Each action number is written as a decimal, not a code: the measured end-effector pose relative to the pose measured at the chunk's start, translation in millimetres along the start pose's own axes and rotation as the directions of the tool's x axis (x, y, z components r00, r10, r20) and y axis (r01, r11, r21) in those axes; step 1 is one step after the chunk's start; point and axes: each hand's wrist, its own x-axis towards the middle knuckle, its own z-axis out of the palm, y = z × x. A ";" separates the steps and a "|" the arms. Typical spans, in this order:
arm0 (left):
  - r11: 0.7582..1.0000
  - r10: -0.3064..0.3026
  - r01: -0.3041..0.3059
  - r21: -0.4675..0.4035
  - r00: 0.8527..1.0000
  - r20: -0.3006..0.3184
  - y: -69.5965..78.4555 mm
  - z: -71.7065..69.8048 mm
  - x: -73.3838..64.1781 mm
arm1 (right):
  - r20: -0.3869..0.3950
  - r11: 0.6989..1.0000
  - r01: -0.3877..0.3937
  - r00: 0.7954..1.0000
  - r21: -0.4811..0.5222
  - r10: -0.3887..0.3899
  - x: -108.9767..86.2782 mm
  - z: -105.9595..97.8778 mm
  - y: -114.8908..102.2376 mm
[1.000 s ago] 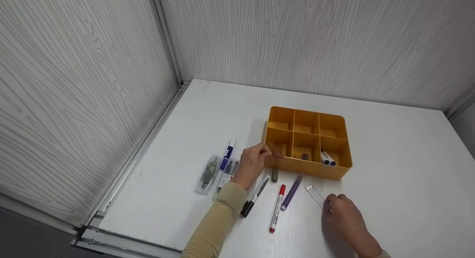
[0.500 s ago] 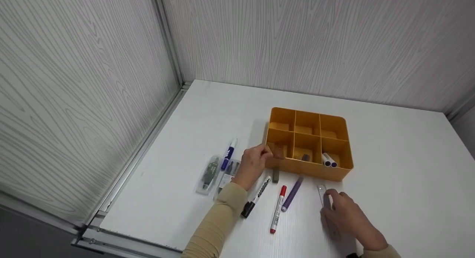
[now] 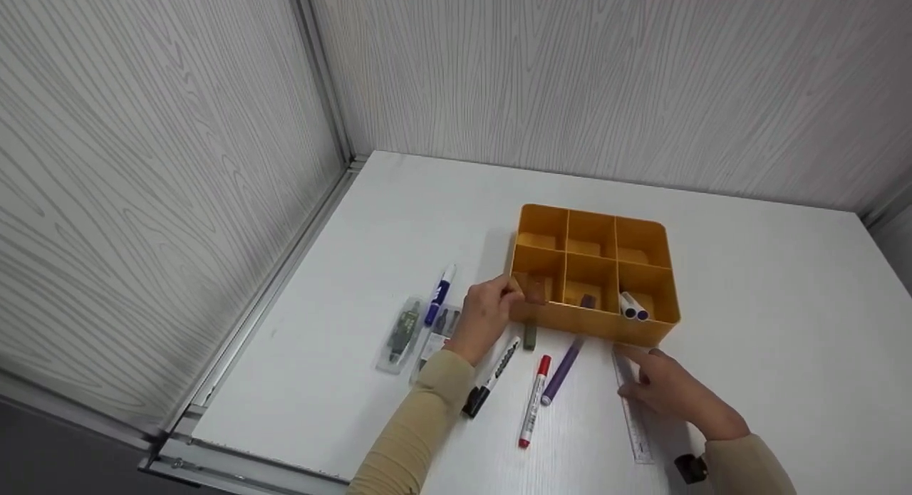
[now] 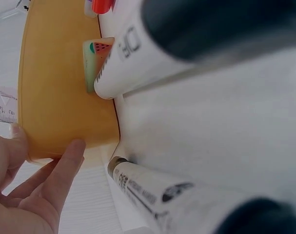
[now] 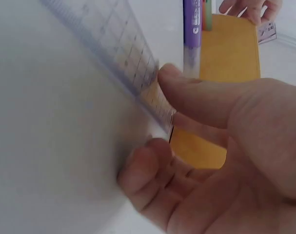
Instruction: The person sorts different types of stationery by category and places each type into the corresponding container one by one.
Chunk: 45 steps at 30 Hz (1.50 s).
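The person's left hand [image 3: 484, 311] is gripping the front left corner of an orange-yellow plastic box [image 3: 605, 325] with six compartments, fingers pressing its outer wall and thumb lying at the rim. The right hand [image 3: 670, 392] is touching a clear straight plastic ruler [image 3: 634, 427], which is lying on the white table [image 3: 748, 303] with one end near the box's front wall; the index finger is stretching toward that end, the thumb is resting beside it, and whether they are pinching it one cannot tell.

In the front right compartment two white markers with dark blue ends [image 3: 628, 305] are leaning together. A small dark purple thing [image 3: 588, 300] is showing at the front middle one, and a clear plastic piece with printed marks [image 4: 2, 105] at the front left.

Left of the box, a clear plastic pack [image 3: 399, 336] is holding a dark slim item; beside it, a second clear pack [image 3: 431, 347] with a white label is lying partly behind the left arm.
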 end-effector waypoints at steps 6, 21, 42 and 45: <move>1.000 0.007 -0.007 -0.012 1.000 -0.001 0.0 -0.6 0.0 | 0.008 0.999 -0.032 0.999 0.031 0.032 3.8 -1.2 5.7; 1.000 0.011 -0.011 -0.005 1.000 -0.012 0.7 0.4 0.1 | 0.021 0.999 0.023 1.000 0.023 -0.023 13.4 -8.9 6.7; 1.000 0.015 -0.015 0.005 1.000 -0.010 0.7 1.8 -1.2 | -0.018 0.992 -0.022 1.000 0.125 0.025 7.4 -4.2 6.2; 1.000 0.008 -0.008 -0.012 1.000 -0.005 0.2 2.0 -1.2 | -0.030 0.985 -0.035 0.999 0.170 0.041 5.1 -4.3 7.8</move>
